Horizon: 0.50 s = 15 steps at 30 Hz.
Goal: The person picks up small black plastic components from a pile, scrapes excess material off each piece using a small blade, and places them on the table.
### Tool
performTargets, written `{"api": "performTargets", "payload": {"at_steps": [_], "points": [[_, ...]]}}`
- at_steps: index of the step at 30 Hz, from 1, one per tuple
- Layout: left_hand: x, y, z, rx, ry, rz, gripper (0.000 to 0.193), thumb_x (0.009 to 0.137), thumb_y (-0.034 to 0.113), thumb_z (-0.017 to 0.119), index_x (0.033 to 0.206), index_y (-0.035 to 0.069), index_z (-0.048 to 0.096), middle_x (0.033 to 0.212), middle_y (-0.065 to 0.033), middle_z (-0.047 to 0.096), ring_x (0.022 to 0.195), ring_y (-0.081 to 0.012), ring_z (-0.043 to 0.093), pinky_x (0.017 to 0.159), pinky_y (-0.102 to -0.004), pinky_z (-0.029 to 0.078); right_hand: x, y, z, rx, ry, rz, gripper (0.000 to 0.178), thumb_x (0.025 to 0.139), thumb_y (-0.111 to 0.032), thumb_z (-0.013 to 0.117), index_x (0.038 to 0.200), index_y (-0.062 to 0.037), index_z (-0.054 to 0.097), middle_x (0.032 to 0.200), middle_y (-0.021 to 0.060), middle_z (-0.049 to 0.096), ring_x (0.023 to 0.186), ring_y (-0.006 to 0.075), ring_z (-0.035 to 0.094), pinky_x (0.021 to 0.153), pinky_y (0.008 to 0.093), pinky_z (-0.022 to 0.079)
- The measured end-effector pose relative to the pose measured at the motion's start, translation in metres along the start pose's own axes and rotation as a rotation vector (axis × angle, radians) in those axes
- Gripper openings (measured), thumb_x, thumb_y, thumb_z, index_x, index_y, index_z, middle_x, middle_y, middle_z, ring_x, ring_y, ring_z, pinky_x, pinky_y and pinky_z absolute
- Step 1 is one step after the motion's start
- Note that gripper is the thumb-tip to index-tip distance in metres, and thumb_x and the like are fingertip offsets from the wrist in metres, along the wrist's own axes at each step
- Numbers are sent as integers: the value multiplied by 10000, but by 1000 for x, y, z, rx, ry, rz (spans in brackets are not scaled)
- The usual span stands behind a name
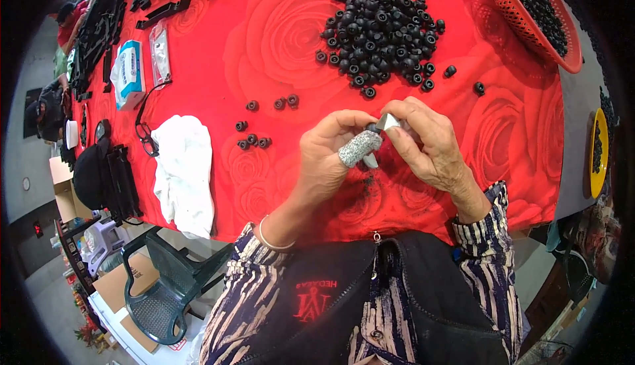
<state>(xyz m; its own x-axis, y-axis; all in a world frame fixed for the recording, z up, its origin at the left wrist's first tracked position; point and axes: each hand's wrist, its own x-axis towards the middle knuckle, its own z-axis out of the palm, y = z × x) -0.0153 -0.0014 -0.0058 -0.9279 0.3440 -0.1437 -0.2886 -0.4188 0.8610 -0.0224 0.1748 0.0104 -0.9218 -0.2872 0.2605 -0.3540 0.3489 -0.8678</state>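
Observation:
Above the near edge of the red tablecloth [284, 193], my two hands meet. My left hand [322, 153] pinches a small black knob-like part [372, 127]; its thumb wears a speckled grey cover [359, 148]. Against that part, my right hand [433, 143] holds a thin, silvery flat piece [388, 122], perhaps a blade. Fingers partly hide both. Dark crumbs [369, 182] lie on the cloth below. Beyond my hands is a large heap of similar black parts [380, 37], and several loose ones [252, 140] sit to the left.
A red basket [574, 57] of black parts stands at far right, near a yellow tray [593, 180]. A white cloth [184, 173], eyeglasses [145, 136] and a tissue pack [129, 77] lie at left. Long black pieces [165, 14] fill the far left; a green chair [155, 302] stands below.

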Motion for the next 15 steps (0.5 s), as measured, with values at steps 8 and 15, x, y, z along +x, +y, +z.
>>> {"api": "performTargets", "payload": {"at_steps": [8,15], "points": [[0,-1,0,-25,-2,-15,232,838,11,583,1051,-50,517,896,-75,579,767,-112,580,597,-231,508,1,3,1,-36,11,-17,165,785,-48,578,939,1,541,720,126,510,591,261,534,518,339,416],[-1,0,1,-18,10,-35,236,839,16,584,1055,-48,514,900,-73,576,755,-105,577,602,-224,501,1,2,0,-51,1,-40,172,774,-41,587,933,12,549,705,125,512,588,264,530,513,338,413]]}}
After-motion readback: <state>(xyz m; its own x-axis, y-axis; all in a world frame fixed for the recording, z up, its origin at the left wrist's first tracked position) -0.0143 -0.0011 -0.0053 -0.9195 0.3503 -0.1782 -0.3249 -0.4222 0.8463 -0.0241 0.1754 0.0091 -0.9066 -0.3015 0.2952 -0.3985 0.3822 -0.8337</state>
